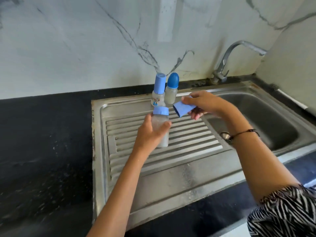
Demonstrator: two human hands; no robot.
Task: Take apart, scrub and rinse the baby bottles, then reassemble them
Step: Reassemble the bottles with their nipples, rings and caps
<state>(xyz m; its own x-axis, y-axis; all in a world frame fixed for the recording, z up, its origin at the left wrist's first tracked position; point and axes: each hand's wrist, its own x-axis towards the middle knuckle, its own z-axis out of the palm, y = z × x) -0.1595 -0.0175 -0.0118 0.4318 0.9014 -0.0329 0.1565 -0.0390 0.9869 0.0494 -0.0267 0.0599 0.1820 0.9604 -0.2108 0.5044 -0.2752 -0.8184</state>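
Both forearms reach forward, bare – the left hand (150, 132) has fingers and thumb curled in a grip, palm turned inward; the right hand (203, 104) sits higher, wrist bent, fingertips pinching – a thin band circles the right wrist

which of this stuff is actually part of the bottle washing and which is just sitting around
Part of the job:
- bottle with light blue collar, held in left hand
- light blue cap, held in right hand
- two capped bottles standing on drainboard
- sink basin
- tap

Just there:
- black countertop
- marble wall
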